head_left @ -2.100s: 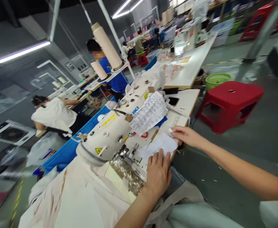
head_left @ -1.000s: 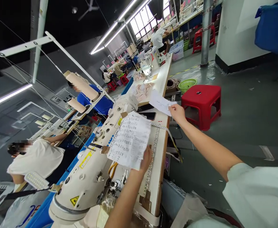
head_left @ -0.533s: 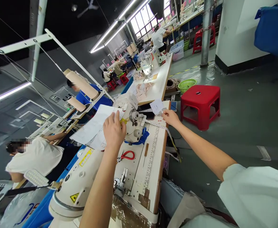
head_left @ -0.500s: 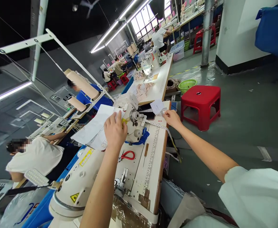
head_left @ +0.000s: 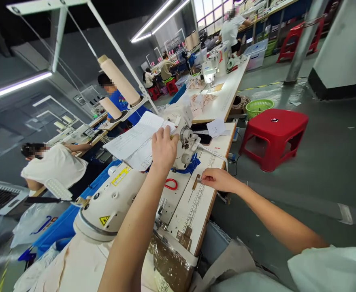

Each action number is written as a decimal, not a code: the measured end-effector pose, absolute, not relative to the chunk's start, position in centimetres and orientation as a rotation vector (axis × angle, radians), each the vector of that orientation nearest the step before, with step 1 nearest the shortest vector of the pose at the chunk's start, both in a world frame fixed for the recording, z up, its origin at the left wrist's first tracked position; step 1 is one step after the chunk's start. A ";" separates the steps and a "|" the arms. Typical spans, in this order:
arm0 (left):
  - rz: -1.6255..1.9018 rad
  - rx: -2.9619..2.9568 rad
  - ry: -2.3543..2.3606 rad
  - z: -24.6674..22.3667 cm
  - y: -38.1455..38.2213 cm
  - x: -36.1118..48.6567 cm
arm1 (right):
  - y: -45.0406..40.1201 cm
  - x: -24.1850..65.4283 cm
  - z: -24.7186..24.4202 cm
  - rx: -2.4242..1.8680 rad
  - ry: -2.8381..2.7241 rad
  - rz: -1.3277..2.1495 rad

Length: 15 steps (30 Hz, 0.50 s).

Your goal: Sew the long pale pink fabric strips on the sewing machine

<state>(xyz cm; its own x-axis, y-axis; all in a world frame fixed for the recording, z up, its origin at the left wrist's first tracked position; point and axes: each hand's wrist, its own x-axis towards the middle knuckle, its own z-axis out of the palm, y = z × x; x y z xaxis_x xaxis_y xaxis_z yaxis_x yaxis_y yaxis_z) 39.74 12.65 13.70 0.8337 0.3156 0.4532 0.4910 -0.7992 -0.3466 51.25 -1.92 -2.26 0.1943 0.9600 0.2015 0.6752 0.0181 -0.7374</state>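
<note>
Steady papers (head_left: 135, 142) lightly under loosely open left hand (head_left: 164, 149); hold right hand (head_left: 219, 179), pinched on white scrap (head_left: 199, 181), clear of awl (head_left: 195, 183).

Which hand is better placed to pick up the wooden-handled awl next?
Right, most likely: the right hand has its fingertips beside the wooden-handled awl. The left hand is farther off, at the paper sheets over the sewing machine.

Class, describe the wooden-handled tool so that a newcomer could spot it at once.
Start at the white sewing machine and move right onto its tabletop. Beside the ruler markings, near the right hand, lies the tool: brown handle, thin spike, unlike the red loop nearby.
</note>
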 end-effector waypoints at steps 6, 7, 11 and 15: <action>-0.555 -2.519 -0.621 13.6 12.7 40.1 | -1.7 51.2 -0.7 -1.772 -1.877 0.600; -0.564 -2.509 -0.614 13.6 12.7 40.0 | -1.3 51.3 -0.3 -1.797 -1.807 0.562; -0.590 -2.479 -0.599 13.5 12.7 40.0 | 1.1 52.3 2.3 -1.856 -1.332 0.278; -0.577 -2.484 -0.650 13.5 12.4 40.2 | 4.3 53.6 4.8 -1.825 -1.149 0.328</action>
<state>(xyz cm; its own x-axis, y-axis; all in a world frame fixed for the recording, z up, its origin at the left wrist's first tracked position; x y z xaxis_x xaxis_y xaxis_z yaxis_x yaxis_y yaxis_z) 40.18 12.41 13.51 0.7959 0.3293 0.5080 0.5433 -0.7587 -0.3595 53.56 4.25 4.82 0.5281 0.8164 0.2337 0.5702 -0.1370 -0.8100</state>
